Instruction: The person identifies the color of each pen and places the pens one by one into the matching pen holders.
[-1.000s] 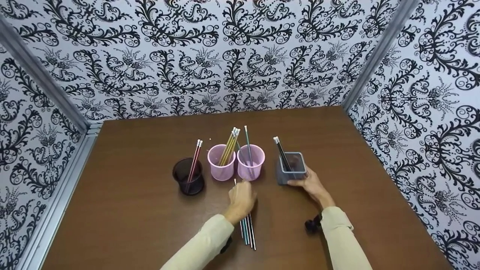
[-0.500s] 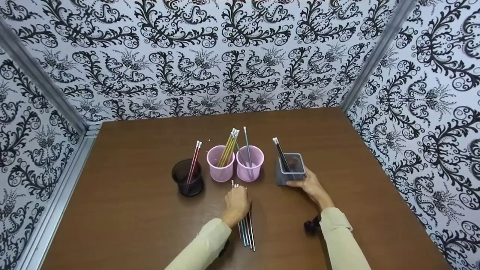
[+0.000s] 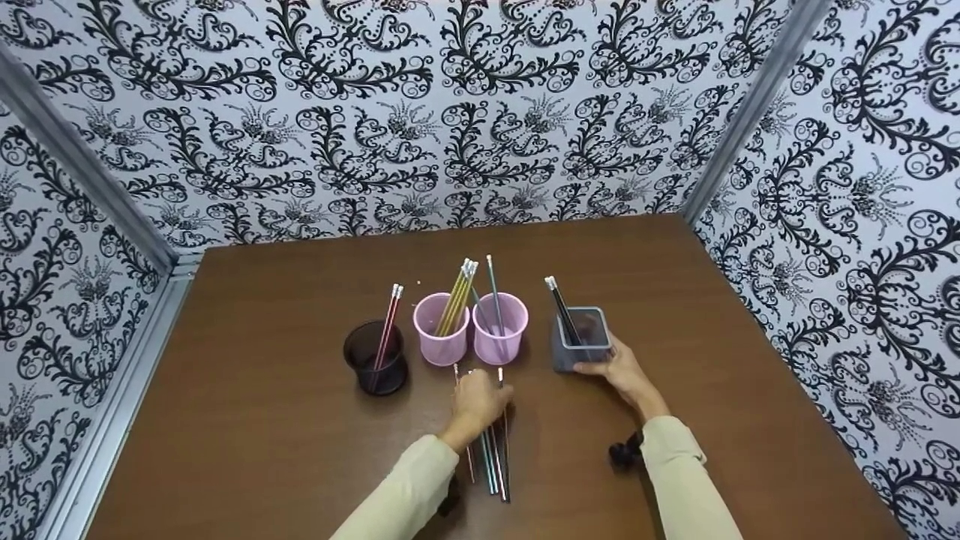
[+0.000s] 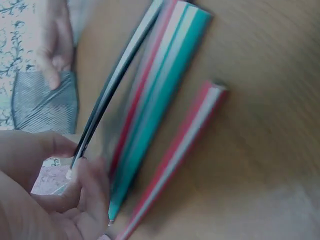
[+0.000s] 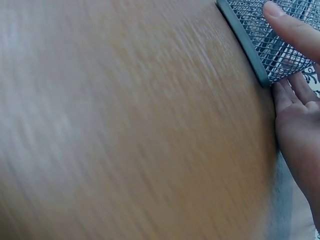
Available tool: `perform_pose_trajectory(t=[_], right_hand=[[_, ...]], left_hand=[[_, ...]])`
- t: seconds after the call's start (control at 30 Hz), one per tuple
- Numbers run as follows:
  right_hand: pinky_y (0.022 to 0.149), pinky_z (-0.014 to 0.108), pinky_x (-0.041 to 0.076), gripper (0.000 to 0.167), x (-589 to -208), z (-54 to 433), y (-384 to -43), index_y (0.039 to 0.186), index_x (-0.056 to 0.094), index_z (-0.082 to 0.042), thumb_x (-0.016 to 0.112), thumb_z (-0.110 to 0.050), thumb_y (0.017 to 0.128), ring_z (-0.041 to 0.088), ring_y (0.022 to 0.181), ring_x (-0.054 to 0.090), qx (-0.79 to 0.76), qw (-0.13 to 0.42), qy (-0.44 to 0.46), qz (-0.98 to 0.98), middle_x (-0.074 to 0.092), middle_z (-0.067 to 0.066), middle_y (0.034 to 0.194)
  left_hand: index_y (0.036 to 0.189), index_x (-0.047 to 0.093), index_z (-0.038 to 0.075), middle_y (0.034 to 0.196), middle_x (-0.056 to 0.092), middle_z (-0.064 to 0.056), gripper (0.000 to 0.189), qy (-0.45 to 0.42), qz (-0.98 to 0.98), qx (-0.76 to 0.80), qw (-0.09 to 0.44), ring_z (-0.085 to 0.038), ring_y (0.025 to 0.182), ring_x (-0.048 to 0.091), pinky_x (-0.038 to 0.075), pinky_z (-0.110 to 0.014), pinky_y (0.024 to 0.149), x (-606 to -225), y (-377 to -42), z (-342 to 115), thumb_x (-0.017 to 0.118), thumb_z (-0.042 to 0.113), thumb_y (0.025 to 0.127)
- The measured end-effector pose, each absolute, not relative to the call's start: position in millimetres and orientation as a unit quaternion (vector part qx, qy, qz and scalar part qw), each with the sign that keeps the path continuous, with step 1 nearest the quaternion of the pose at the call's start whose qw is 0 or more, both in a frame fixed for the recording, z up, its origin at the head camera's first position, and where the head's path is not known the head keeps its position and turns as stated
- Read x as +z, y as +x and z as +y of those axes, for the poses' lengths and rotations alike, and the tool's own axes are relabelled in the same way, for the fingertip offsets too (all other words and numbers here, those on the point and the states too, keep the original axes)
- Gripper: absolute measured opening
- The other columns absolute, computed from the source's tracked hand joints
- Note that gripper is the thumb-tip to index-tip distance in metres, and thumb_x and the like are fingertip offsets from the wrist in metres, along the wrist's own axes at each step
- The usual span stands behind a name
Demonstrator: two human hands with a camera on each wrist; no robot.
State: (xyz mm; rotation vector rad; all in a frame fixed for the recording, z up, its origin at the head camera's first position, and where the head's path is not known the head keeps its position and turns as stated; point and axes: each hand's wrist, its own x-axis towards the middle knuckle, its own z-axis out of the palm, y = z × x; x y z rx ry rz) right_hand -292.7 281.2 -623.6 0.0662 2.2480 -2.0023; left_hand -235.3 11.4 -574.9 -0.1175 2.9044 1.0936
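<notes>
My left hand [image 3: 477,397] pinches a black pencil [image 4: 112,82] near its white-tipped end, between thumb and fingers. Beside it on the table lie teal pencils [image 4: 162,112] and a red pencil [image 4: 175,155] set a little apart. Part of this bundle is hidden under the hand in the head view. My right hand [image 3: 622,373] holds the grey square mesh pencil cup [image 3: 566,356] by its near right side, thumb in front. Several black pencils [image 3: 561,304] with white erasers lean in that cup.
Two pink cups stand behind the left hand; the left pink cup [image 3: 442,350] has yellow pencils [image 3: 456,300], the right pink cup [image 3: 497,350] has teal pencils [image 3: 496,296]. Farther left, a round black mesh cup [image 3: 382,380] holds red pencils [image 3: 388,322]. Patterned walls [image 3: 405,150] border the table [image 3: 300,285].
My left hand has moved slightly toward me, and the loose pencils are more spread, with a red one apart on the left and the black one on the right. The right hand has stayed still.
</notes>
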Motion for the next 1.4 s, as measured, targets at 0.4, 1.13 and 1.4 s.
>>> perform_pose_trajectory(t=[0.4,1.13,1.4], right_hand=[[0.095,0.016,0.049,0.086,-623,280,-290,0.149,0.041,-0.001,0.082,0.004,0.074,0.0,0.115,0.058,-0.681,0.073,0.02,0.729,0.051,0.019,0.147],[0.093,0.016,0.047,0.082,-624,281,-292,0.145,0.048,-0.001,0.084,0.004,0.072,0.003,0.113,0.058,-0.657,0.056,0.021,0.752,0.061,0.012,0.136],[0.091,0.017,0.049,0.078,-624,279,-291,0.143,0.049,0.0,0.083,0.007,0.072,0.002,0.104,0.06,-0.665,0.048,0.015,0.745,0.064,0.012,0.13]], left_hand=[[0.059,0.044,0.018,0.059,0.053,0.0,0.033,-0.023,0.881,0.473,-0.006,-0.016,0.053,0.054,0.053,-0.034,0.054,-542,-252,22,0.072,0.009,0.074],[0.093,0.07,0.006,0.082,0.077,-0.006,0.016,-0.049,0.834,0.544,-0.077,-0.012,0.064,0.069,0.057,-0.026,0.064,-477,-295,42,0.071,0.016,0.079],[0.095,0.07,0.007,0.089,0.078,-0.007,0.015,-0.052,0.814,0.567,-0.116,-0.019,0.08,0.073,0.057,-0.029,0.074,-457,-302,55,0.07,0.012,0.081]])
